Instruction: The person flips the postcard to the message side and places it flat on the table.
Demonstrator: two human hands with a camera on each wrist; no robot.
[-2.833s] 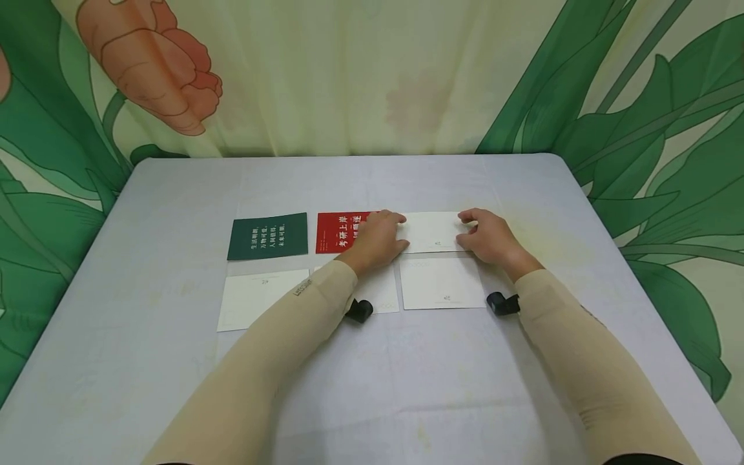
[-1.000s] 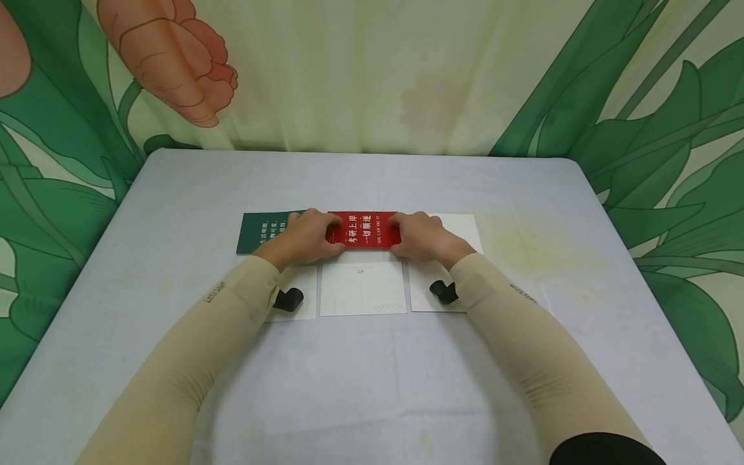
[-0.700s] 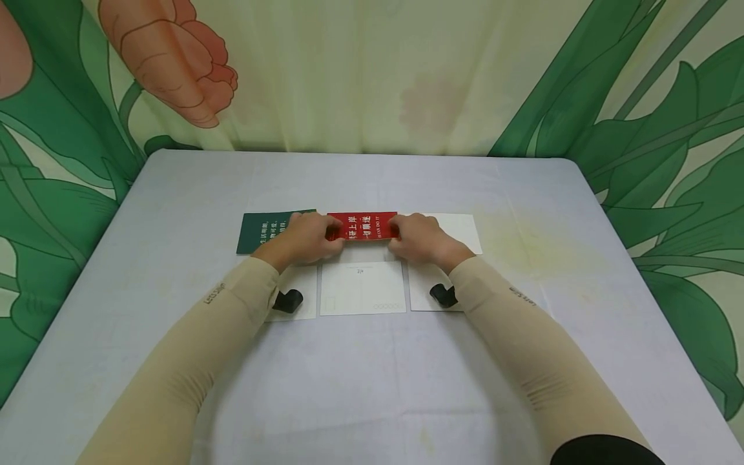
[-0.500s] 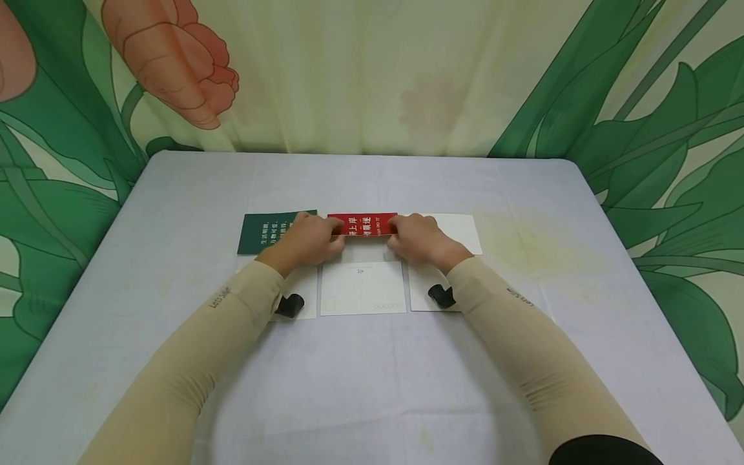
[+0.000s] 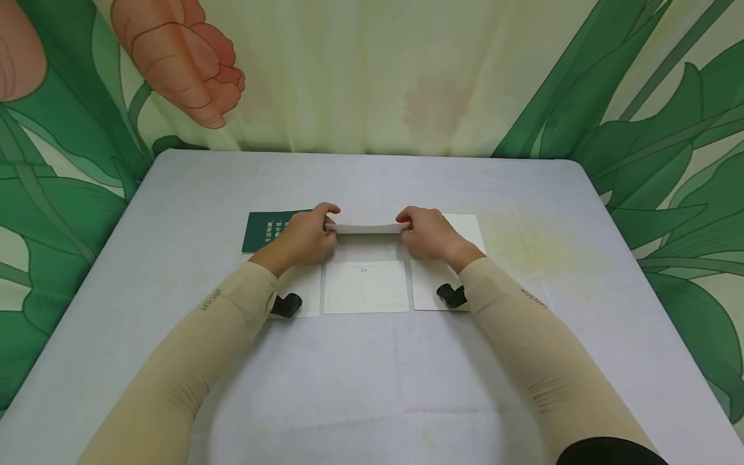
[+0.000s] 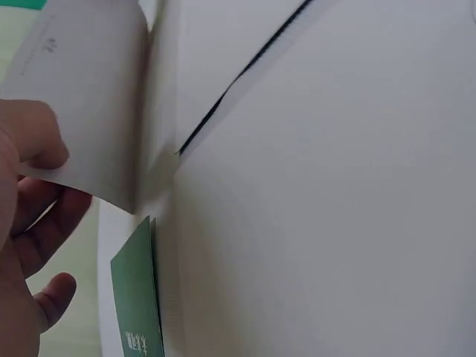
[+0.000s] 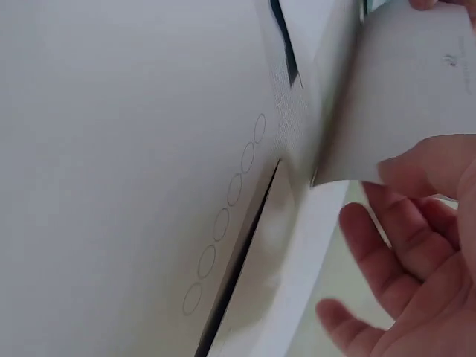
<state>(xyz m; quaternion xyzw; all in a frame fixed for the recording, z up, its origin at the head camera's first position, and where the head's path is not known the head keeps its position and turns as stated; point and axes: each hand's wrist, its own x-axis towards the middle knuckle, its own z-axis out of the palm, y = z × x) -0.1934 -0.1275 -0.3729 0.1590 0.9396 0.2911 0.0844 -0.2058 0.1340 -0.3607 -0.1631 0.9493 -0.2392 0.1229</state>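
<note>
Both hands hold one postcard (image 5: 367,228) between them, raised on its edge in the middle of the back row. In the head view only a narrow pale strip of it shows, and its red face is out of sight. My left hand (image 5: 309,237) pinches its left end, and my right hand (image 5: 431,237) pinches the right end. The wrist views show its white back (image 6: 93,89) with a small printed mark, bending slightly. Just left of it lies a dark green postcard (image 5: 263,232), partly covered by the left hand. To the right is a white-side-up postcard (image 5: 467,227), partly behind the right hand.
A front row of white-side-up postcards lies nearer me: a left one (image 5: 307,297), a middle one (image 5: 366,287) and a right one (image 5: 429,294), the outer two partly under the forearms. The white-clothed table (image 5: 372,387) reaches back to a leaf-patterned curtain (image 5: 349,77).
Both hands have moved left from the back-right white postcard to the red postcard. They have tilted it up until its red face turned out of view and a pale strip shows.
</note>
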